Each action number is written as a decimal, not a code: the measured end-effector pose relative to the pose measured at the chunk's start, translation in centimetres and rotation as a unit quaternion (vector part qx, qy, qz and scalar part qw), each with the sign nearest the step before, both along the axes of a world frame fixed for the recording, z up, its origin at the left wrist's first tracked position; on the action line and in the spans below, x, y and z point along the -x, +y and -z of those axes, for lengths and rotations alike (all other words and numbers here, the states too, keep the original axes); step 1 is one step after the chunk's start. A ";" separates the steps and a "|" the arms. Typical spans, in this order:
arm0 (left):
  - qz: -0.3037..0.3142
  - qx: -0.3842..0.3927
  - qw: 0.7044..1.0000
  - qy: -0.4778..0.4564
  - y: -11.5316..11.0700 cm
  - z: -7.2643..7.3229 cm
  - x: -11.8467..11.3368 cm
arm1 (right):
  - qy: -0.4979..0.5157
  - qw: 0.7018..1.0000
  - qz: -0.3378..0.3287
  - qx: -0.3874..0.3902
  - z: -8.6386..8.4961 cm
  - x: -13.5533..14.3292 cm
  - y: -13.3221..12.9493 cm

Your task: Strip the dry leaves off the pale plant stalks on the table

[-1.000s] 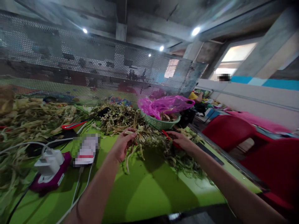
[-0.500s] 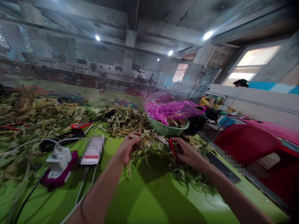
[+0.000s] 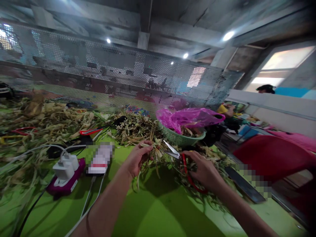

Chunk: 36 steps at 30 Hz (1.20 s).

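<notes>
My left hand point(image 3: 140, 157) is closed around a small bunch of dried plant stems point(image 3: 156, 149), whose ends hang below the fingers. To its right, my right hand point(image 3: 201, 168) holds red-handled scissors point(image 3: 175, 153), the blades spread apart and pointing at the bunch. Leafy plant scraps point(image 3: 182, 179) lie on the green table point(image 3: 148, 214) beneath the right hand. Just behind the hands stands a pale green basket point(image 3: 181, 137) with dry plant matter in it and a pink plastic bag point(image 3: 190, 118) draped over its top.
Piles of dried plants point(image 3: 56, 121) cover the left and back of the table. A purple power strip point(image 3: 65, 184) with white chargers, a phone point(image 3: 100, 159) and cables lie at left. A perforated metal screen point(image 3: 111, 75) stands behind. A red chair point(image 3: 266, 158) is at right.
The scissors' blades have opened wide, and the right hand's grip has spread the red handles. My left hand keeps the bunch in about the same place. The view has shifted slightly left.
</notes>
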<state>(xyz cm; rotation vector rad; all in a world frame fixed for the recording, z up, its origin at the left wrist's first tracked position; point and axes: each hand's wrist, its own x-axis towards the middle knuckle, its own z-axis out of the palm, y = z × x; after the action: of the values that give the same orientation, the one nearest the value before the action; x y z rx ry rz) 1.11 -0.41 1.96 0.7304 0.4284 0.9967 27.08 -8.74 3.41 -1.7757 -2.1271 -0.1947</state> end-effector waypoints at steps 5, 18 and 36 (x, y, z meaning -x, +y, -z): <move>-0.004 -0.011 1.000 0.009 0.2 0.6 -0.1 | 0.008 1.000 -0.009 -0.010 0.1 1.0 -0.3; -0.024 -0.016 0.999 0.041 -0.2 0.4 -0.4 | 0.046 0.998 0.002 -0.042 0.5 2.2 -0.4; 0.021 -0.032 0.997 0.063 -0.6 0.7 -0.8 | -0.033 0.995 -0.015 -0.092 0.7 2.5 0.0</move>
<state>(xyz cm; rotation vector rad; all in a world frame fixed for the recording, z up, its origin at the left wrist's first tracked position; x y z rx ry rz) 1.88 -1.04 1.30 0.8602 0.4902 0.9323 24.58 -8.74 2.72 -1.6530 -2.1037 -0.4336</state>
